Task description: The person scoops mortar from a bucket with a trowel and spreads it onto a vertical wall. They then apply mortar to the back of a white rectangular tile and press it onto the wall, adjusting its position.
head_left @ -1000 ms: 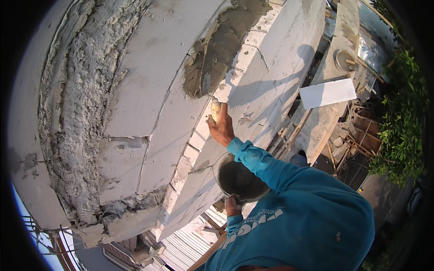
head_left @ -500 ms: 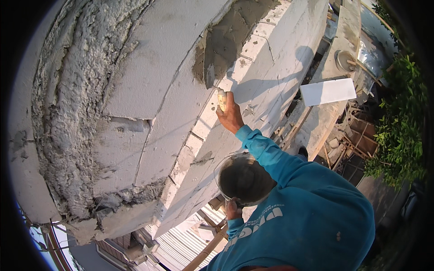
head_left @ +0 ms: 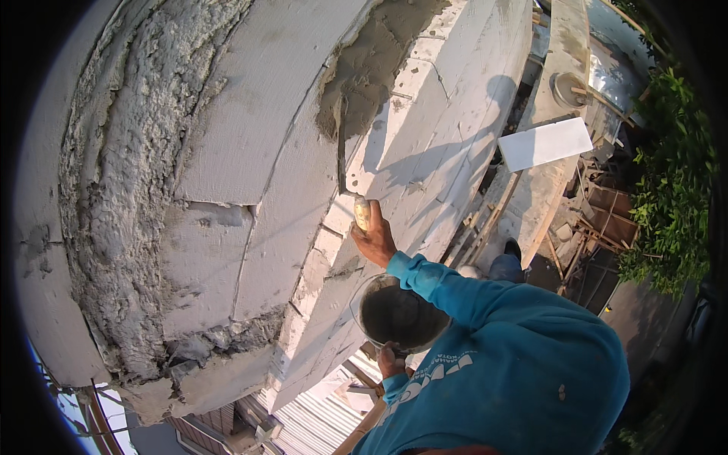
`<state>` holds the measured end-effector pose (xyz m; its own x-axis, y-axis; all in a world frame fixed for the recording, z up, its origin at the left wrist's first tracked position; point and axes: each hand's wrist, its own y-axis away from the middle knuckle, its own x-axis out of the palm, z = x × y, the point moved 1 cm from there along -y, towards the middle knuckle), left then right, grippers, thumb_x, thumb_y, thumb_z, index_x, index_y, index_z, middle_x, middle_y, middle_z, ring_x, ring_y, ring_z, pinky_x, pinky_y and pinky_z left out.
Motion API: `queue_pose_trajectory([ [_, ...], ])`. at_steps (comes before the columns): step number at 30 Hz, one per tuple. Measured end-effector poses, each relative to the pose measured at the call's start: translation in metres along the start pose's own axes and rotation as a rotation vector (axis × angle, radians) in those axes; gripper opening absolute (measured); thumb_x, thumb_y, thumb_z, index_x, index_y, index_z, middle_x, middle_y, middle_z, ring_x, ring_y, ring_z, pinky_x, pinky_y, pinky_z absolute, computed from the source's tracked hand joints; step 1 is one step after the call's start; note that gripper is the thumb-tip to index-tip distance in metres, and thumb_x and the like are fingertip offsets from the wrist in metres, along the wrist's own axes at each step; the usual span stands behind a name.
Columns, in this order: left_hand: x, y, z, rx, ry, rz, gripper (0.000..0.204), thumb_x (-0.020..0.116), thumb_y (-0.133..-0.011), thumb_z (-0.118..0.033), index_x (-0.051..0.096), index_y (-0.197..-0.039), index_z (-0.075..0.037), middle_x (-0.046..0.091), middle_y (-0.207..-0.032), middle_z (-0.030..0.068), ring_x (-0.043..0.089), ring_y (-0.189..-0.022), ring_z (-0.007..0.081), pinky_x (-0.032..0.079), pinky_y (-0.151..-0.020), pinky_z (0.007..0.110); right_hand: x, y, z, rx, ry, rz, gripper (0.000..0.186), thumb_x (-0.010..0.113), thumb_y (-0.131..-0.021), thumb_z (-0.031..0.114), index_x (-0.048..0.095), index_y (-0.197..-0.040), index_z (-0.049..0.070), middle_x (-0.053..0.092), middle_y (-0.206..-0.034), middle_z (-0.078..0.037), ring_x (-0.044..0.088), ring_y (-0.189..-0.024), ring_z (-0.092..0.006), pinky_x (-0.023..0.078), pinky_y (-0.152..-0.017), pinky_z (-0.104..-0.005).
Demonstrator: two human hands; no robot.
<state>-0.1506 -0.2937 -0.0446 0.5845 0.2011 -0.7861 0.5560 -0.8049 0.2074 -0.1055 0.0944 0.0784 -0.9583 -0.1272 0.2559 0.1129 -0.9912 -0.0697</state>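
My right hand (head_left: pixel 374 239) is closed around the wooden handle of a trowel (head_left: pixel 341 155). Seen nearly edge-on, the blade points up along the wall, its tip at the lower end of a wet grey mortar patch (head_left: pixel 371 64). The mortar covers part of the top course of white blocks (head_left: pixel 315 189). Lower down, my left hand (head_left: pixel 391 361) grips the rim of a round bucket (head_left: pixel 364 307) close to my body. Dark grey mix shows inside the bucket, in shadow. The fingers beyond the rim are partly hidden.
Rough dried mortar (head_left: pixel 121 189) runs down the left. Right of the wall, a white board (head_left: pixel 546 144) lies on a plank walkway (head_left: pixel 565 68) near another bucket (head_left: pixel 567 89). My shoe (head_left: pixel 513 249) shows there. Wood scraps, leafy branches (head_left: pixel 671 182) and a corrugated roof (head_left: pixel 315 417) lie beyond.
My right hand has drawn the trowel down and back toward me, off most of the mortar, and the blade has turned edge-on. My left hand still holds the bucket.
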Motion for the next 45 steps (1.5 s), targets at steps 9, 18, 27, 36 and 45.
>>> queue_pose_trajectory([
  [9, 0.022, -0.035, -0.002, -0.482, 0.705, -0.054, 0.032, 0.064, -0.064, -0.001, 0.063, -0.096, -0.003, 0.062, -0.081, 0.0149, 0.062, -0.075, 0.0307, 0.05, -0.068, 0.037, -0.091, -0.193, 0.013, 0.452, -0.576, -0.169, 0.039, 0.061, -0.084, 0.003, 0.033, -0.11, 0.013, 0.052, -0.083, -0.008, 0.054, -0.056, -0.0167, 0.048, -0.042, -0.0364],
  [18, 0.002, -0.051, -0.087, 0.18, -0.179, 0.059, 0.029, 0.076, -0.069, -0.011, 0.062, -0.093, -0.003, 0.065, -0.081, 0.0105, 0.064, -0.075, 0.0269, 0.052, -0.068, 0.037, -0.096, -0.159, 0.026, 0.416, -0.557, 0.03, 0.038, 0.06, -0.085, 0.004, 0.035, -0.111, 0.015, 0.049, -0.082, -0.006, 0.052, -0.054, -0.0159, 0.046, -0.041, -0.0345],
  [27, 0.029, -0.083, -0.123, 0.071, -0.066, 0.183, 0.026, 0.069, -0.072, -0.003, 0.059, -0.096, -0.003, 0.062, -0.08, 0.0107, 0.064, -0.077, 0.0227, 0.054, -0.065, 0.039, -0.117, -0.25, 0.015, 0.423, -0.296, -0.19, 0.043, 0.061, -0.085, 0.004, 0.029, -0.114, 0.008, 0.051, -0.091, -0.014, 0.057, -0.06, -0.0221, 0.052, -0.042, -0.0419],
  [36, 0.059, -0.103, -0.125, -0.518, 0.752, 0.012, 0.009, 0.061, -0.077, -0.005, 0.058, -0.085, -0.001, 0.059, -0.077, 0.0126, 0.059, -0.072, 0.0261, 0.053, -0.065, 0.044, -0.122, -0.193, 0.039, 0.518, -0.364, -0.052, 0.048, 0.061, -0.085, 0.008, 0.025, -0.117, 0.003, 0.055, -0.077, -0.014, 0.056, -0.051, -0.0189, 0.051, -0.041, -0.0382],
  [45, 0.072, -0.122, -0.174, -0.675, 0.923, 0.112, 0.025, 0.067, -0.069, 0.005, 0.061, -0.092, -0.002, 0.063, -0.078, 0.0072, 0.06, -0.07, 0.0162, 0.05, -0.064, 0.03, -0.082, -0.173, 0.034, 0.09, 0.055, -0.069, 0.047, 0.064, -0.081, 0.005, 0.028, -0.111, 0.003, 0.058, -0.093, -0.025, 0.065, -0.075, -0.038, 0.055, -0.059, -0.0399],
])
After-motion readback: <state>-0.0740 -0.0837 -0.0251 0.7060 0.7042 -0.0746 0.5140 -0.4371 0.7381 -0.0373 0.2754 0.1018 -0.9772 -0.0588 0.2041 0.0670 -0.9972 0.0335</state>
